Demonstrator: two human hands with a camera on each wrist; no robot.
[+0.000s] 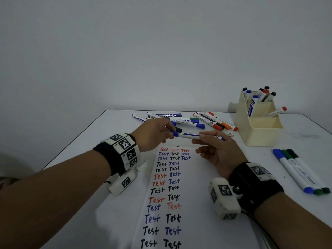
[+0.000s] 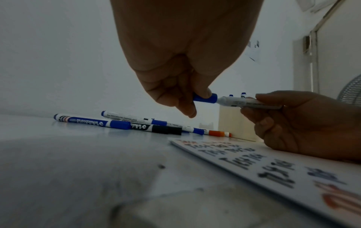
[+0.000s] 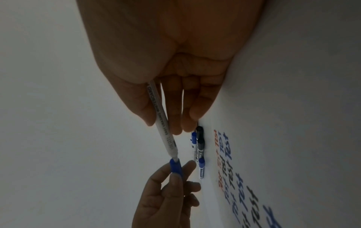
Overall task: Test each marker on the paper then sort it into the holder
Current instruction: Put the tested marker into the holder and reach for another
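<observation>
Both hands hold one blue whiteboard marker [image 1: 193, 135] level above the top of the paper [image 1: 172, 194]. My left hand [image 1: 158, 132] pinches its blue cap [image 2: 205, 97] between thumb and fingers. My right hand [image 1: 213, 146] grips the white barrel [image 3: 162, 121]. The cap [image 3: 175, 167] sits at the barrel's end; a narrow neck shows between them in the right wrist view. The paper carries rows of "Test" in red, blue and black. The cream holder [image 1: 258, 123] stands at the back right with several markers upright in it.
A loose pile of markers [image 1: 181, 119] lies behind the hands, with red and orange ones [image 1: 215, 121] beside the holder. Three markers, blue, green and black [image 1: 301, 171], lie at the right on the white table [image 1: 89, 144]. A grey wall stands behind.
</observation>
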